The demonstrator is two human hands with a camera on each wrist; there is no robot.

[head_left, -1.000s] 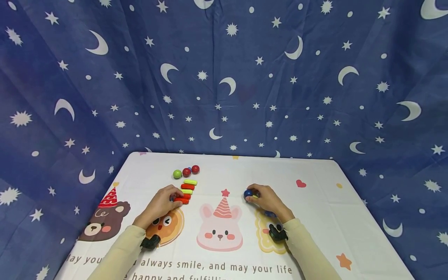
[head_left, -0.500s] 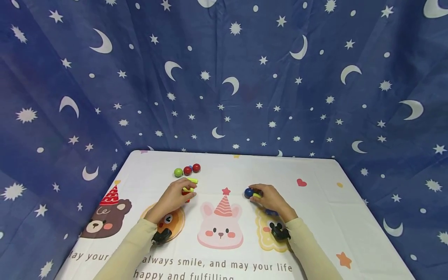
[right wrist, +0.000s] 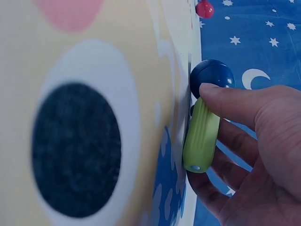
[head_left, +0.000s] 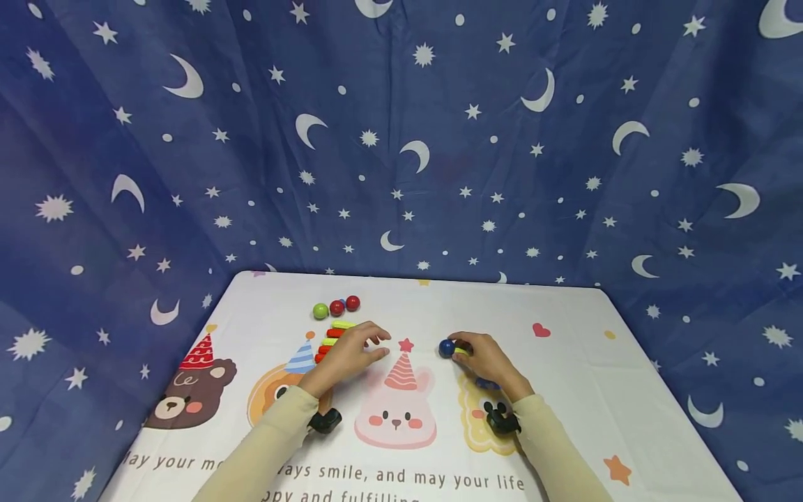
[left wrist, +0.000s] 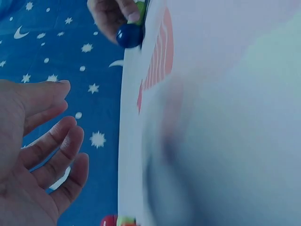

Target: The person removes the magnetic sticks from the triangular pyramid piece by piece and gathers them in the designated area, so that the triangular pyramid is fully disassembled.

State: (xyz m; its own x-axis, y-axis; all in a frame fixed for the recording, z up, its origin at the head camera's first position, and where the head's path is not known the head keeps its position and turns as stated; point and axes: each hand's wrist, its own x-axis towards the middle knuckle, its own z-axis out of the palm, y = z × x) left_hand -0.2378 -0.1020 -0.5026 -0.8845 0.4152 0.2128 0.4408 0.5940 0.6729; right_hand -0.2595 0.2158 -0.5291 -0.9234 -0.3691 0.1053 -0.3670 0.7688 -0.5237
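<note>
My right hand (head_left: 488,360) pinches a yellow-green stick (right wrist: 202,141), thumb on its near side. A dark blue ball (right wrist: 212,77) sits at the stick's far end, close to the tabletop; whether the two are joined I cannot tell. My left hand (head_left: 351,354) hovers left of the printed rabbit's hat, fingers loosely bent and apart. Nothing shows between those fingers in the left wrist view. Beside and partly behind the left hand lies a row of short red sticks (head_left: 337,333) and yellow-green sticks (head_left: 342,325).
Farther back, a green ball (head_left: 320,311), a red ball (head_left: 337,308) and another red ball (head_left: 353,303) stand together, with a small blue piece (head_left: 342,302) behind. A white printed cloth (head_left: 527,307) covers the table. A blue starry curtain (head_left: 439,230) hangs behind.
My left hand has moved right, away from the row of sticks, with its fingers spreading. The sticks it covered now show. My right hand holds nearly the same place.
</note>
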